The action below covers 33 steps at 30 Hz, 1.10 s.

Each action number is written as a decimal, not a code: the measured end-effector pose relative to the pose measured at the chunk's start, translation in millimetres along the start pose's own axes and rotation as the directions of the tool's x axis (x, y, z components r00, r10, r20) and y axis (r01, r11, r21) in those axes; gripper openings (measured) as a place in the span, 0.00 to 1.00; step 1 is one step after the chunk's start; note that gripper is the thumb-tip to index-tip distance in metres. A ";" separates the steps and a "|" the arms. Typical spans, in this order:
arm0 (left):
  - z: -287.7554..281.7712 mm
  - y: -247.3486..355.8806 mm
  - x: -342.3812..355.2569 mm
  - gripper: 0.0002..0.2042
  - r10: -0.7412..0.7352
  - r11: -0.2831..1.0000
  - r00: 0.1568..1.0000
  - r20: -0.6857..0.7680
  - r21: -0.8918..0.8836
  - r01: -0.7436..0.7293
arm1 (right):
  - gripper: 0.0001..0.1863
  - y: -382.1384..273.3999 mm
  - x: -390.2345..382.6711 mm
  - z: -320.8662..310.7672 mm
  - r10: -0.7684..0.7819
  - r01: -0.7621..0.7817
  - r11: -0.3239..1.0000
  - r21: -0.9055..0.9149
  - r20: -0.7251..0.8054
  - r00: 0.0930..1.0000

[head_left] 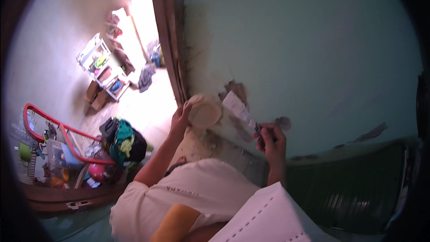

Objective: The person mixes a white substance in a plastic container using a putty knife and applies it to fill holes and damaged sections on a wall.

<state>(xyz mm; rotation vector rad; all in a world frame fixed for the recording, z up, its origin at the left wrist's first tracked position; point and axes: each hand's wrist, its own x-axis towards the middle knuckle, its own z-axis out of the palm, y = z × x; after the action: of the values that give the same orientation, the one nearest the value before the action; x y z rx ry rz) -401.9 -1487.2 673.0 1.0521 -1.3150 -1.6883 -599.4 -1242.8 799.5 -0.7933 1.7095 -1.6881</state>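
Note:
My left hand (pixel 181 115) grips the rim of a pale, round, shallow bowl (pixel 205 113), held up near the wall beside the door frame. Its contents, if any, I cannot make out. The fingers of my right hand (pixel 272 142) are closed round the dark handle of a scraper (pixel 235 105), whose flat whitish blade points up and left toward the wall. Behind the blade is a brown patch (pixel 237 90) of bare, peeled wall. Whether the blade touches the wall I cannot tell.
The pale green wall (pixel 322 54) has more peeled spots. A brown door frame (pixel 168 36) borders a bright doorway at the left. Beyond it stand a shelf (pixel 104 65), a clothes pile (pixel 123 141) and a red tubular frame (pixel 67 127). A dark green ridged surface (pixel 345 188) lies at the right.

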 end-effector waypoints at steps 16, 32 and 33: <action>-40.4 40.6 34.0 0.22 0.094 0.963 0.982 0.166 0.236 -0.132 | 0.09 0.9 33.2 96.9 -0.028 0.054 0.933 -0.356 0.078 0.997; -50.0 34.6 45.8 0.22 0.112 0.930 0.964 0.243 0.317 -0.188 | 0.10 11.3 56.5 124.0 0.048 -0.010 0.924 -0.382 0.088 0.995; -49.0 34.2 45.9 0.22 0.105 0.930 0.963 0.247 0.319 -0.183 | 0.10 17.2 57.1 123.2 0.032 0.013 0.919 -0.395 0.107 0.994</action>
<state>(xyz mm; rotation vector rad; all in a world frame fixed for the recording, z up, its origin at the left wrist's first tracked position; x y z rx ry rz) -372.5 -1554.0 692.3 0.9419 -1.8373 -1.5362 -541.4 -1365.2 780.7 -1.0370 1.9992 -1.2762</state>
